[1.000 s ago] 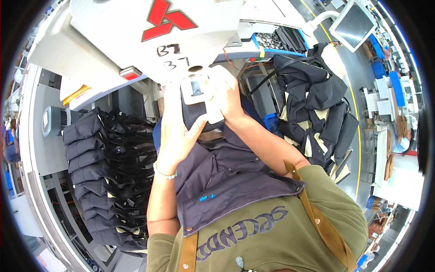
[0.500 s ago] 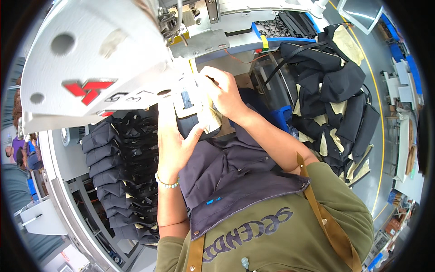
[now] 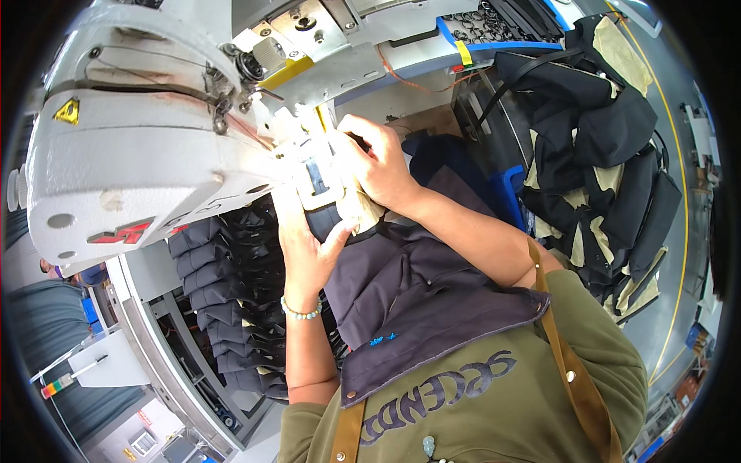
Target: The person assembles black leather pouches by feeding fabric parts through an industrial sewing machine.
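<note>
Under the head of a white industrial sewing machine point(image 3: 139, 154), both my hands hold a black fabric piece with cream backing point(image 3: 356, 210). My left hand point(image 3: 306, 251) grips its near left side, with the thumb against the cream backing and the other fingers partly hidden by glare and the machine. On the far right side of the piece, my right hand point(image 3: 380, 166) is closed, its fingers curled around a dark edge. A pale clamp frame point(image 3: 323, 199) with a slot sits on the work between the hands. Bright lamp light washes out the needle area.
Several black fabric pieces point(image 3: 216, 293) hang stacked to the left below the machine. More black and cream pieces point(image 3: 594, 170) are heaped on the right. A blue-edged tray point(image 3: 482, 35) with small black parts stands at the back. A blue bin point(image 3: 509, 193) is near my right forearm.
My view has tilted, so more of the machine's upper side shows and the scene sits slightly further right. Both hands keep nearly the same grip on the fabric piece.
</note>
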